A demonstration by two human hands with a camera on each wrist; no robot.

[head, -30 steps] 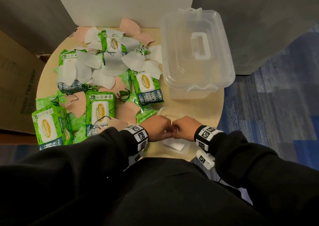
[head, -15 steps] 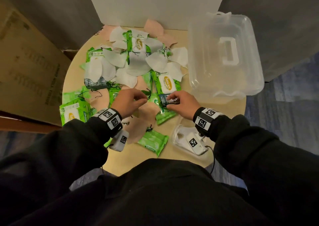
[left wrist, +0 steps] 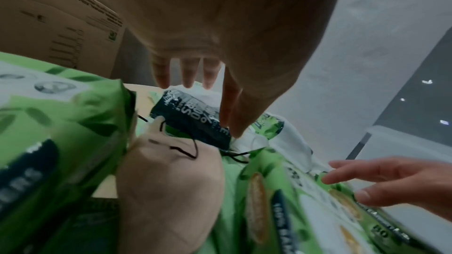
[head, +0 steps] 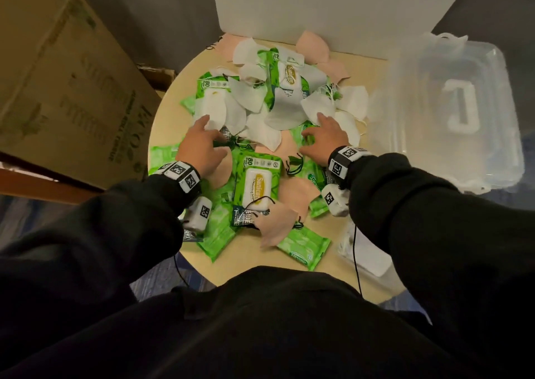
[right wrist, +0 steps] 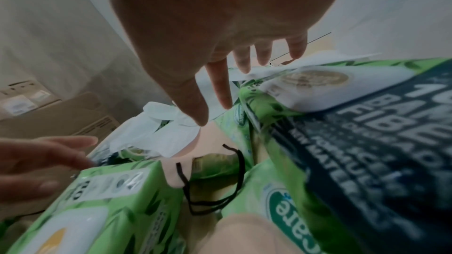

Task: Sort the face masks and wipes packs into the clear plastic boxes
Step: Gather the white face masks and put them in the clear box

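Observation:
Green wipes packs [head: 257, 186], white face masks [head: 260, 109] and pink masks [head: 298, 196] lie mixed in a heap on the round table [head: 166, 118]. My left hand [head: 202, 138] hovers over the heap's left side with fingers spread, holding nothing. In the left wrist view its fingertips [left wrist: 186, 82] hang just above the dark end of a wipes pack [left wrist: 193, 121]. My right hand [head: 321, 135] is spread over white masks and a green pack on the right, its fingers [right wrist: 220, 92] straight. A large clear box [head: 419, 147] with its lid on stands at the right.
A small clear box [head: 373, 260] sits at the table's near right edge, partly under my right sleeve. A big cardboard carton [head: 63, 83] stands left of the table. A white board [head: 318, 8] rises behind it.
Both hands have moved from the table's near edge forward into the heap. The right hand, which pinched a wipes pack's end half a second ago, now holds nothing.

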